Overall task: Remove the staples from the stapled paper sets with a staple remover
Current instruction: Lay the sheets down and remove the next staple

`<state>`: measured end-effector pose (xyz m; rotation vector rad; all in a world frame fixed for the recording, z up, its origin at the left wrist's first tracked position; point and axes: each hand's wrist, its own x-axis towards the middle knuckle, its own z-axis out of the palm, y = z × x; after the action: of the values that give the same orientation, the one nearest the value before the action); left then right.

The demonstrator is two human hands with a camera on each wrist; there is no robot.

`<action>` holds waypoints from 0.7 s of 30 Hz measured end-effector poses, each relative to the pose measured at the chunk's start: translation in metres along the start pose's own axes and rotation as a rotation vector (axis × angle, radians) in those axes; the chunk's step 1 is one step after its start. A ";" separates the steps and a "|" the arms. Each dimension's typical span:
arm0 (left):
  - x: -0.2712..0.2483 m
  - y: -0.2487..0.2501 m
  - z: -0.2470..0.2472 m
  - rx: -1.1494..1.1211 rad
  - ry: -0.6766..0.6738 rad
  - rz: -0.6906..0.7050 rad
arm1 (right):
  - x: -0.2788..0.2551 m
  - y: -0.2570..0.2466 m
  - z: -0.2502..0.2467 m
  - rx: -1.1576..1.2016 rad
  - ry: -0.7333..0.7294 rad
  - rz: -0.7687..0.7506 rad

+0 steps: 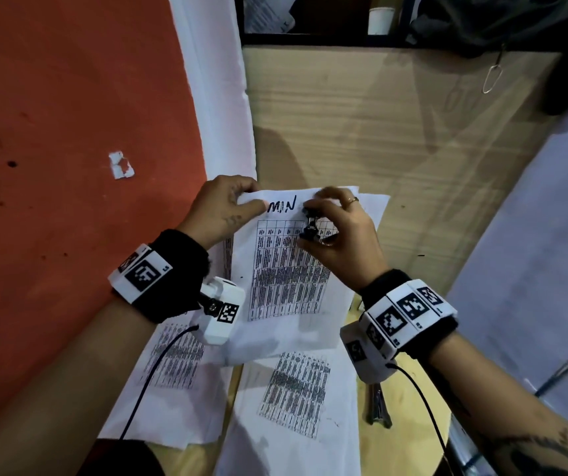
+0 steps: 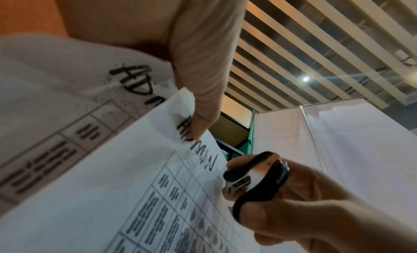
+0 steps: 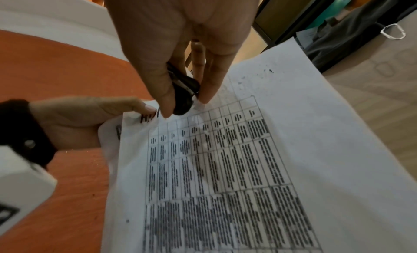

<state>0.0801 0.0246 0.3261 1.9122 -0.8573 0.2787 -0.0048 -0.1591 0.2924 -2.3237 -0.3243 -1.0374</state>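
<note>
A stapled paper set [image 1: 286,280] with a printed table and black handwriting at its top lies tilted over the table. My left hand [image 1: 231,204] pinches its top left corner [image 2: 185,103] between thumb and fingers. My right hand [image 1: 337,228] grips a black and metal staple remover [image 1: 310,228] between thumb and fingers, just right of the handwriting. The left wrist view shows the staple remover [image 2: 257,182] against the sheet near its top edge. In the right wrist view the staple remover [image 3: 182,91] sits between my thumb and fingers above the paper set [image 3: 225,167]. No staple is visible.
More printed sheets [image 1: 293,389] lie under and in front of the held set. A metal tool [image 1: 378,407] lies on the wooden table [image 1: 378,132] at right. An orange surface [image 1: 69,132] with a paper scrap [image 1: 121,164] is at left. A white cup [image 1: 380,20] and dark bag [image 1: 488,22] stand far back.
</note>
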 end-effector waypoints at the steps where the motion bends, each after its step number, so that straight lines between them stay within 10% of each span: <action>1: 0.000 0.001 -0.001 0.003 -0.017 0.008 | 0.003 -0.001 -0.003 0.029 -0.027 0.009; 16: 0.001 0.003 0.006 0.101 -0.063 0.028 | 0.025 -0.014 -0.016 0.156 -0.206 0.117; 21: -0.002 0.010 0.003 0.024 -0.105 0.023 | 0.017 -0.012 -0.010 0.156 -0.016 0.018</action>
<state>0.0715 0.0200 0.3305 1.9540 -0.9494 0.2048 -0.0044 -0.1557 0.3152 -2.1928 -0.3764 -0.9506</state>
